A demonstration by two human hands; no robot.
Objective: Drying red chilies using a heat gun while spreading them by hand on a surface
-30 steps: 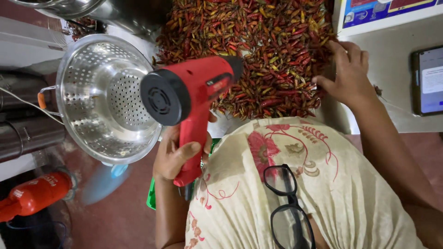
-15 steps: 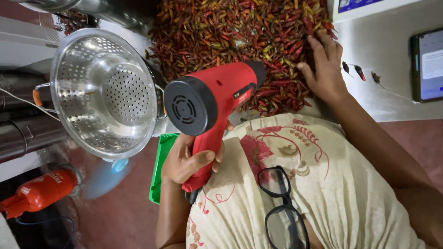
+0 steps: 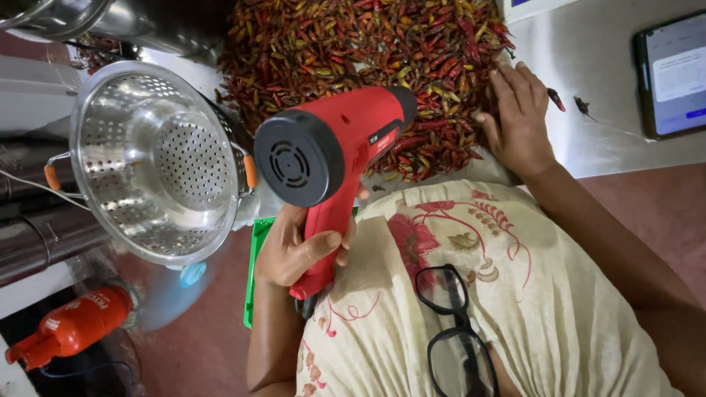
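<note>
My left hand [image 3: 294, 250] is wrapped tight around the handle of the red plastic heat gun [image 3: 331, 147], its dark nozzle aimed at the heap of dried red and green chillies [image 3: 353, 44] spread over the near edge of the grey table [image 3: 603, 88]. My right hand [image 3: 518, 121] lies flat and open on the heap's edge, gripping nothing, fingers spread as if steadying it. A perforated steel colander [image 3: 158, 162] sits at the table's left edge.
</note>
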